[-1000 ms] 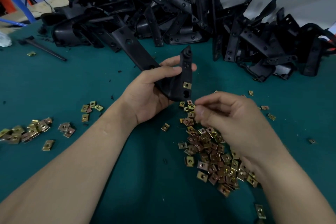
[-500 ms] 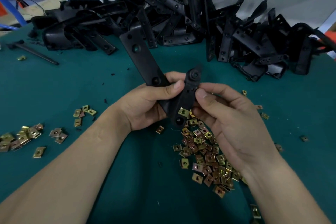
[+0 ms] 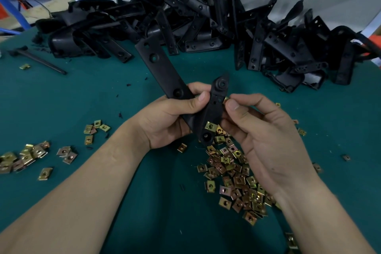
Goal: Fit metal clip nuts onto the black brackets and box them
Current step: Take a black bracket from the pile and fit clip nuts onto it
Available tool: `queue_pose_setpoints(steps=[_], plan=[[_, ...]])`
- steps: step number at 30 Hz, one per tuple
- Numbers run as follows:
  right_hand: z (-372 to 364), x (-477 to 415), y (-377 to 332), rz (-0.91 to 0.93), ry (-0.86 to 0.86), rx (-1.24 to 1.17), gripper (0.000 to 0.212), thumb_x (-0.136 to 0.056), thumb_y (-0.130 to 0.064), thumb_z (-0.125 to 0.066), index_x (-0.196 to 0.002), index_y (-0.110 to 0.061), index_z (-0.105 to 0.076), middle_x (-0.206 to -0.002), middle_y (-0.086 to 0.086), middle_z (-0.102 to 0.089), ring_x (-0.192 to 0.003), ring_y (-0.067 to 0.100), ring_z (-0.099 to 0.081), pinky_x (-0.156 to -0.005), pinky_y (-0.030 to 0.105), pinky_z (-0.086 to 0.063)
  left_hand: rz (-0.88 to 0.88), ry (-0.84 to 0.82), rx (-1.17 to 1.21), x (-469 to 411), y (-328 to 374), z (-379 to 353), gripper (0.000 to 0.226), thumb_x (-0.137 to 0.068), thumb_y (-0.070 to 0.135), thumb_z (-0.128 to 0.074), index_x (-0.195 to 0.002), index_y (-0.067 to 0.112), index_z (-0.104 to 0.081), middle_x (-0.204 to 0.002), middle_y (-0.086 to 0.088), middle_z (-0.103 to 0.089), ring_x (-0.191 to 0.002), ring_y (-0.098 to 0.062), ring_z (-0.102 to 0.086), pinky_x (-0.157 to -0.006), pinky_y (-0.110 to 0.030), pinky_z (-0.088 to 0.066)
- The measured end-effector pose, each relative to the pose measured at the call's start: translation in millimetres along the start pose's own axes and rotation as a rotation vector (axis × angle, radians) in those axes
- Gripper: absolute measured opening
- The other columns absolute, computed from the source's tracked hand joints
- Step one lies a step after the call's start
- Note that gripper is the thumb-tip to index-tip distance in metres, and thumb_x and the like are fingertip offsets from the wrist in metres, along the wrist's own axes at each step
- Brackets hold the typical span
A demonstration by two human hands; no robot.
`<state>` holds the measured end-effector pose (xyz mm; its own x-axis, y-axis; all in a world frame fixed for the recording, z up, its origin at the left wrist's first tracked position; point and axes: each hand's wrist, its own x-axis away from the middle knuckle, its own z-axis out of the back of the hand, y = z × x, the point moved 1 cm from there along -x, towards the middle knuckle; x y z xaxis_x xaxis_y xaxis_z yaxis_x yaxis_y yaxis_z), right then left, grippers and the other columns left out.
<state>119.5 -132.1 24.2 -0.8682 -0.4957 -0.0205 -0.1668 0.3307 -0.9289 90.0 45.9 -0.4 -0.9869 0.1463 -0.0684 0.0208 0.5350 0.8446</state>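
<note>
Left hand (image 3: 165,121) gripped the black bracket (image 3: 162,70) mid-scene above the green table (image 3: 103,99), fingers wrapped round its bend. A fitted clip nut (image 3: 211,126) sat on the short arm's near end. Right hand (image 3: 263,136) pinched a loose clip nut (image 3: 225,99) at that arm's right edge; only a gold sliver showed. Nut pile (image 3: 237,177) lay just near; bracket heap (image 3: 206,27) far.
</note>
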Motion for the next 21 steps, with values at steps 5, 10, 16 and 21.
queue_pose_setpoints(steps=[5, 10, 16, 21], plan=[[4.0, -0.6, -3.3, 0.039, -0.048, 0.123, 0.011, -0.073, -0.015, -0.076, -0.084, -0.015, -0.076, -0.082, 0.007, -0.07, -0.077, 0.016, -0.068, -0.073, 0.024, -0.056, -0.014, -0.021, -0.009, -0.8, -0.2, 2.4, 0.019, -0.075, 0.029, -0.082, -0.093, 0.023, -0.079, -0.092, -0.001, -0.077, -0.086, -0.017, -0.075, -0.076, -0.029, -0.06], [6.8, -0.6, -6.2, 0.063, -0.087, 0.204, 0.016, -0.075, -0.017, -0.075, -0.09, -0.017, -0.071, -0.074, 0.002, -0.069, -0.076, 0.016, -0.067, -0.075, 0.026, -0.055, -0.007, -0.029, -0.011, -1.1, -0.8, 1.0, 0.017, -0.076, 0.029, -0.082, -0.092, 0.024, -0.079, -0.09, 0.0, -0.077, -0.084, -0.016, -0.075, -0.073, -0.028, -0.059], [2.4, 1.1, -2.1, 0.056, -0.082, 0.102, 0.023, -0.08, -0.012, -0.075, -0.099, -0.013, -0.062, -0.094, 0.01, -0.076, -0.1, 0.025, -0.071, -0.104, 0.045, -0.049, 0.019, -0.045, -0.086, -2.3, -6.2, -1.5, 0.019, -0.077, 0.032, -0.08, -0.095, 0.026, -0.078, -0.094, 0.001, -0.076, -0.088, -0.015, -0.073, -0.078, -0.03, -0.06], [-2.4, 1.0, 3.1, 0.071, -0.064, 0.084, 0.018, -0.085, -0.01, -0.074, -0.1, -0.011, -0.063, -0.099, 0.014, -0.076, -0.104, 0.03, -0.069, -0.107, 0.053, -0.047, -0.022, -0.032, -0.068, -5.6, -10.0, 0.0, 0.031, -0.076, 0.032, -0.085, -0.104, 0.024, -0.077, -0.109, -0.005, -0.075, -0.101, -0.02, -0.072, -0.089, -0.036, -0.059]])
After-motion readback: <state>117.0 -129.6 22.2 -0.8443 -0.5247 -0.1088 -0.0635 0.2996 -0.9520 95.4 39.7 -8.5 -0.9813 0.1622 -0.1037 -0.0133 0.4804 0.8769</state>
